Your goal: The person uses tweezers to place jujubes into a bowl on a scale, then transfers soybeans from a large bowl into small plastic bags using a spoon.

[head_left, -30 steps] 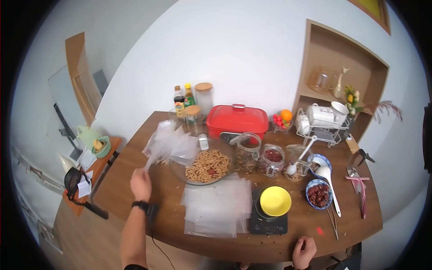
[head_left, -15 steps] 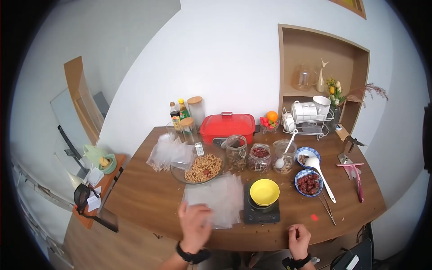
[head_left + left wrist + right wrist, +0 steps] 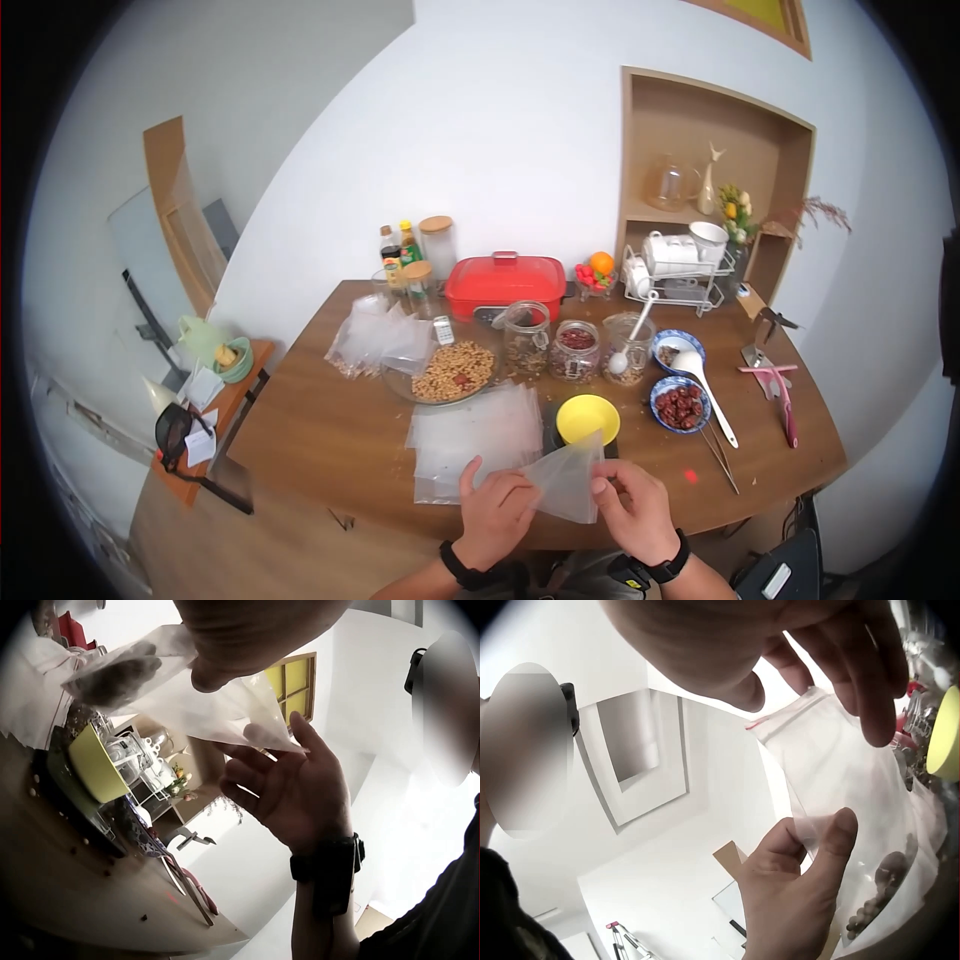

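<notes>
One wooden table [image 3: 300, 420] carries three open glass jars [image 3: 577, 355], two wooden-lidded jars [image 3: 436, 243], two sauce bottles [image 3: 409, 245] and one red cooker [image 3: 506, 285]. Among the dishes are one yellow bowl [image 3: 588, 418], two blue-and-white bowls [image 3: 681, 404] and one glass dish [image 3: 406, 390]. Two white spoons [image 3: 708, 397], one orange [image 3: 601, 263] and one pair of metal tongs [image 3: 720, 460] also appear, and one plastic bag [image 3: 568, 487] is held aloft. The loose bags [image 3: 470, 440] overlap too much to count.

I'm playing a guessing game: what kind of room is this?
Probably a dining area or kitchen in a home: the table holds a red lidded cooker, sauce-like bottles and white cups.
</notes>
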`<action>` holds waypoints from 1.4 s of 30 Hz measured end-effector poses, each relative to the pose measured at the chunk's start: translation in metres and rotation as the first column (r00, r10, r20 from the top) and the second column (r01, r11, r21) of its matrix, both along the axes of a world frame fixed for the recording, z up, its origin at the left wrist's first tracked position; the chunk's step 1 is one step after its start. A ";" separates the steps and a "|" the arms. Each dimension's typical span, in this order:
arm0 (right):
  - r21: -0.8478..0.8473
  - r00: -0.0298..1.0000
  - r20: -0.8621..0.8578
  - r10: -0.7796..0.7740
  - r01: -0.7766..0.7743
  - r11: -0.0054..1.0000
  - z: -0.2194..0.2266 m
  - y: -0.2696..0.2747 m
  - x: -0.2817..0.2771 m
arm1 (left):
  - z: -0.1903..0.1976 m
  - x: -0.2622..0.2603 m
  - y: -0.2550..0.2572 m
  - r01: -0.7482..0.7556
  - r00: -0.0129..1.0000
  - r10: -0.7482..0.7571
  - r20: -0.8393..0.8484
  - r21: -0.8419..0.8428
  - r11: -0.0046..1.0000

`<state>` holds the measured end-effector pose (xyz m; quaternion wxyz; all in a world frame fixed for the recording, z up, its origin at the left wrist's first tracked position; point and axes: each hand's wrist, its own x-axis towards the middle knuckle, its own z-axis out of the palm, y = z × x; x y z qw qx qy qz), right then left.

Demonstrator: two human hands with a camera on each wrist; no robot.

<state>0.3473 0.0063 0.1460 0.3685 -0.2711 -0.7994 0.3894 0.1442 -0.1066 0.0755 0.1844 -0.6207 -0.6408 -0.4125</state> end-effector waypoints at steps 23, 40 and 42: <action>0.733 0.977 -0.098 0.190 -0.058 0.678 0.094 -0.050 -0.095 | -0.042 -0.047 -0.083 0.281 -0.151 -0.448 0.881 0.472 0.835; 0.123 0.853 0.146 0.501 -0.518 0.847 0.069 -0.012 -0.077 | -0.010 -0.037 -0.092 0.525 -0.447 -0.416 0.792 0.608 0.595; -0.090 0.757 0.130 0.640 -0.634 0.768 0.061 0.002 -0.069 | -0.016 -0.044 -0.096 0.524 -0.288 -0.366 0.885 0.466 0.713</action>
